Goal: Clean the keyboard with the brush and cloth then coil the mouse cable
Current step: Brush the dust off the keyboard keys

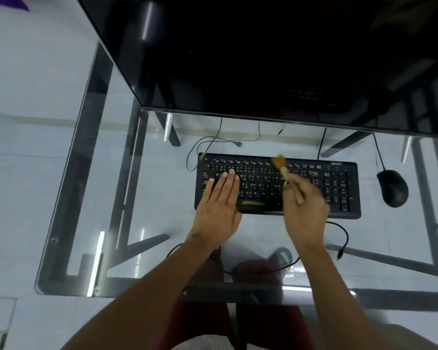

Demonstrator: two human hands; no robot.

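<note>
Both hands share the job: the left hand (219, 198) lies flat and spread on the keyboard (339, 188) to pin it to the glass tabletop (68, 198), while the right hand (305, 198) grips the brush (286, 176), bristles on the upper key rows.

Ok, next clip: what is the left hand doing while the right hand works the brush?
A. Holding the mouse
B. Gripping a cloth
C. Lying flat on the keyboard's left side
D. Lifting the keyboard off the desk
C: the left hand lies open, palm down on the left part of the keyboard, which sits flat on the glass desk, while the right hand holds the brush; the mouse sits untouched to the right.
</note>
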